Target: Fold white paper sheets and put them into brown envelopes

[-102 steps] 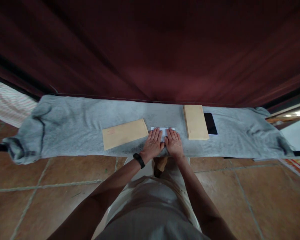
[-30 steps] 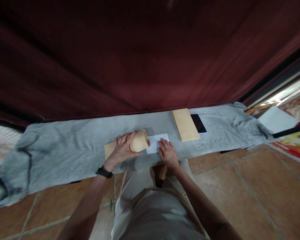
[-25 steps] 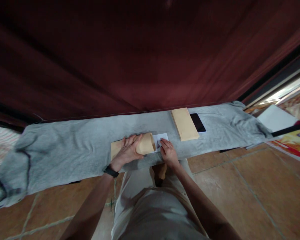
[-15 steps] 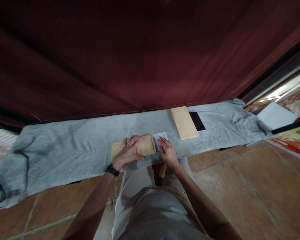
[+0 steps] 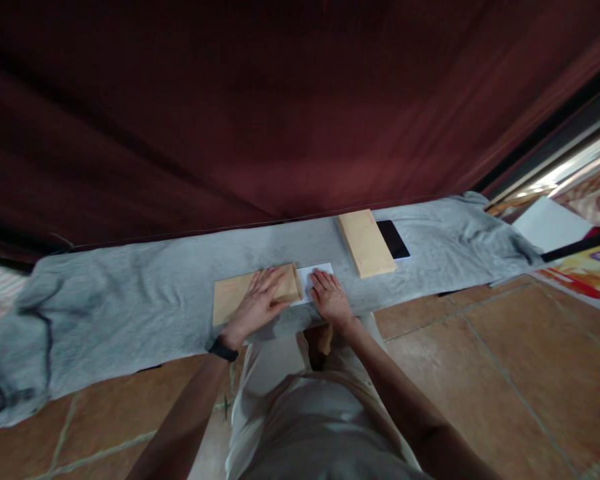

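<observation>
A tan paper envelope (image 5: 225, 297) lies lengthwise on the grey cloth, in front of my body. My left hand (image 5: 258, 299), with a dark band at the wrist, rests on top of it with the fingers spread. From the envelope's right end sticks out a white sheet of paper (image 5: 306, 277); how far it reaches inside is hidden. Flat on that sheet lies my right hand (image 5: 331, 300), fingers stretched out and pointing away from me.
The grey cloth (image 5: 145, 287) covers a long, narrow bench. To the right are a stack of tan envelopes (image 5: 367, 243) and a dark-screened phone or tablet (image 5: 393, 239) partly beside it. A dark red curtain (image 5: 280, 133) hangs behind. Printed packaging (image 5: 587, 273) lies far right.
The envelope's right end, raised and gaping before, now lies flatter. My right hand has gone from curled fingers at the paper to lying flat on it. My left hand has shifted slightly left.
</observation>
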The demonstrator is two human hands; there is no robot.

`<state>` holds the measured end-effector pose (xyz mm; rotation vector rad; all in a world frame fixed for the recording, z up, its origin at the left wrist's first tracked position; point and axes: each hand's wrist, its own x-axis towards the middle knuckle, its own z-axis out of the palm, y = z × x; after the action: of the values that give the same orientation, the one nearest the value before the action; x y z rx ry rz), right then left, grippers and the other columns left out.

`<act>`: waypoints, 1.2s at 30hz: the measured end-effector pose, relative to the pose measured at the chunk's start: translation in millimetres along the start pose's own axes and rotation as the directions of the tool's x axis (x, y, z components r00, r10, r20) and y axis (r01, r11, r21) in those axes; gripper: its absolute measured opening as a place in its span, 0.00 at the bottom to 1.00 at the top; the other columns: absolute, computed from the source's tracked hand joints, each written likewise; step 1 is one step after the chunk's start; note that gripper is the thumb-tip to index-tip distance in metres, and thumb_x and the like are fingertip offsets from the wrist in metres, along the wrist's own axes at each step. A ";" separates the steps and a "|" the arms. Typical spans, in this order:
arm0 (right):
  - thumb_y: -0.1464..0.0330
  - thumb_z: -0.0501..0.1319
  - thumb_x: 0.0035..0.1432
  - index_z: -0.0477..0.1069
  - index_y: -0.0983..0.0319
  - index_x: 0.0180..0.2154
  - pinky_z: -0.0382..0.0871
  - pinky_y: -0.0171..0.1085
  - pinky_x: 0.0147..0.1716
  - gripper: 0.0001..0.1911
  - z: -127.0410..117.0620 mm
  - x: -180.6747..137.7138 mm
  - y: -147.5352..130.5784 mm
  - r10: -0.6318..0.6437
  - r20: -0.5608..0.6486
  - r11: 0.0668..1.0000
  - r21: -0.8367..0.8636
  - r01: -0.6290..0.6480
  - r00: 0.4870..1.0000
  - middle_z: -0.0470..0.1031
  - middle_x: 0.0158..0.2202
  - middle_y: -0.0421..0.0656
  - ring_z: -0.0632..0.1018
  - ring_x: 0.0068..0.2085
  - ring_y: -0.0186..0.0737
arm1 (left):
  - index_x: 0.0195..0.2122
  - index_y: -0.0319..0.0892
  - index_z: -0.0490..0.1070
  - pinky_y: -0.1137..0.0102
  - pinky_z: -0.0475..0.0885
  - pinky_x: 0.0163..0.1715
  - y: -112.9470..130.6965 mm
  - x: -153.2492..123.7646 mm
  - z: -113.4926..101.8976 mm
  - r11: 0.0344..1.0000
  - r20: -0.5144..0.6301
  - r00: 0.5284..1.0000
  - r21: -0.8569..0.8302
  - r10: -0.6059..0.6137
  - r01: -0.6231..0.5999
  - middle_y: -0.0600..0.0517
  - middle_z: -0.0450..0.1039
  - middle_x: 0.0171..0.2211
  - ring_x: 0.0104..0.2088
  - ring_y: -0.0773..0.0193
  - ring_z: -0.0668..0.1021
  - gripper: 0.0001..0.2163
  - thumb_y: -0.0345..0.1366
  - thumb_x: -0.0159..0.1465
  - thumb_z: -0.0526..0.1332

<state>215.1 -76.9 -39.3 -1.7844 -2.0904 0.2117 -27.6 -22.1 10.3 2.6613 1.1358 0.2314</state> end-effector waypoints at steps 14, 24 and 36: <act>0.65 0.50 0.72 0.63 0.62 0.67 0.53 0.50 0.70 0.25 2.3 7.4 5.1 -0.016 0.016 1.000 -0.014 0.017 1.000 0.61 0.70 0.48 0.63 0.70 0.47 | 0.70 0.39 0.58 0.47 0.47 0.72 71.8 -13.1 53.3 0.982 -0.061 0.993 0.165 0.103 -0.092 0.42 0.60 0.69 0.72 0.49 0.57 0.28 0.46 0.73 0.53; 0.64 0.48 0.73 0.60 0.65 0.68 0.53 0.53 0.70 0.27 -7.3 -10.2 31.3 0.090 -0.066 0.994 -0.056 -0.094 0.994 0.62 0.70 0.51 0.63 0.70 0.51 | 0.69 0.41 0.61 0.44 0.49 0.71 72.9 -11.9 49.3 0.986 -0.022 0.997 0.154 0.068 -0.064 0.43 0.61 0.69 0.71 0.47 0.59 0.27 0.46 0.72 0.55; 0.66 0.50 0.72 0.69 0.61 0.63 0.54 0.49 0.71 0.23 -12.1 10.0 -7.7 -0.137 0.044 0.989 0.055 0.135 0.990 0.68 0.66 0.46 0.66 0.68 0.46 | 0.66 0.41 0.66 0.44 0.47 0.72 68.6 -13.1 58.0 0.979 -0.025 0.995 0.185 0.097 -0.091 0.42 0.67 0.65 0.72 0.46 0.57 0.25 0.44 0.70 0.58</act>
<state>211.5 -70.2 -23.5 -1.6149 -2.2090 0.2701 24.4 -86.6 -26.8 2.8875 1.0916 0.1983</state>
